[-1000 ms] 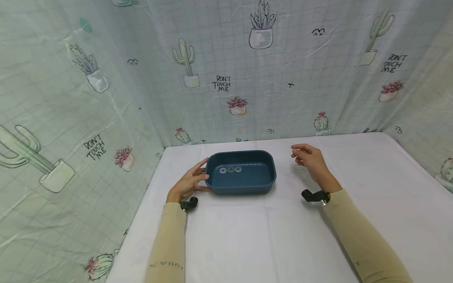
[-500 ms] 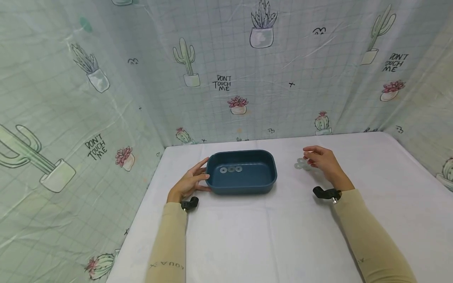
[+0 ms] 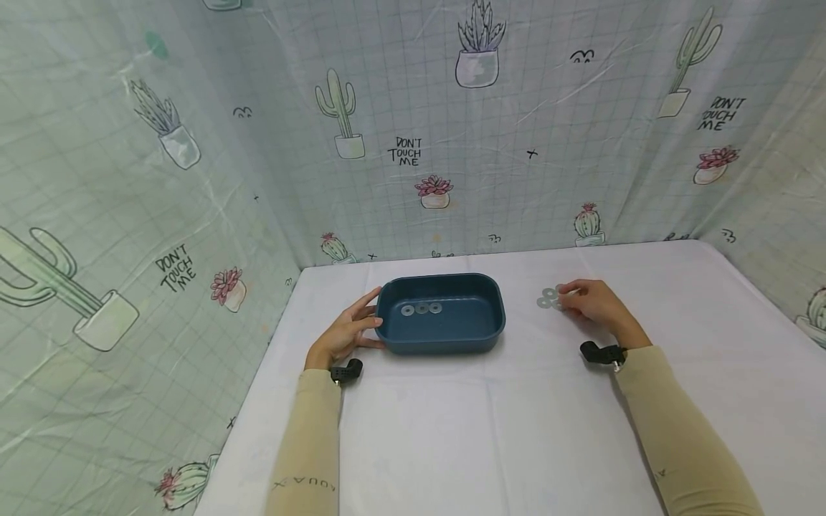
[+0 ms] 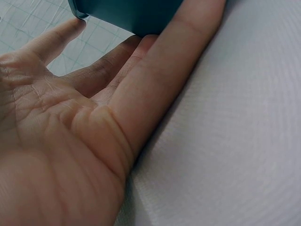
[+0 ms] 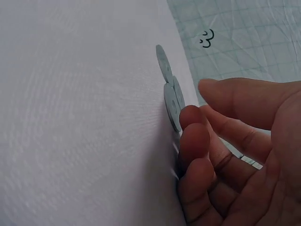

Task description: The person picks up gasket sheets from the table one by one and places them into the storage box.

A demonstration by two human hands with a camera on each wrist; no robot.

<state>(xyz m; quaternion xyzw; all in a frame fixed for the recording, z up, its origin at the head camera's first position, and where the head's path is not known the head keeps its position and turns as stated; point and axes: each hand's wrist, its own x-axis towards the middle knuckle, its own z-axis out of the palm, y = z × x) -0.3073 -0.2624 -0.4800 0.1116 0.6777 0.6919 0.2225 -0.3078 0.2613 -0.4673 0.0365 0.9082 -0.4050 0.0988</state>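
A dark blue rectangular tray stands on the white table, with three flat washers lying in a row on its floor. My left hand is at the tray's left end, its spread, nearly straight fingers touching the outer wall; the left wrist view shows the little finger low along the table. Right of the tray, several pale grey washers lie close together. Over them is my right hand. In the right wrist view its loosely bent fingertips are right at the washers, the thumb apart from them.
The white-clothed table runs up to a patterned curtain at the back and sides. A small black camera is strapped on the right wrist, another on the left.
My right hand has moved right, then down to the washers on the table, uncovering part of the cluster. The left hand and the tray stay in place.
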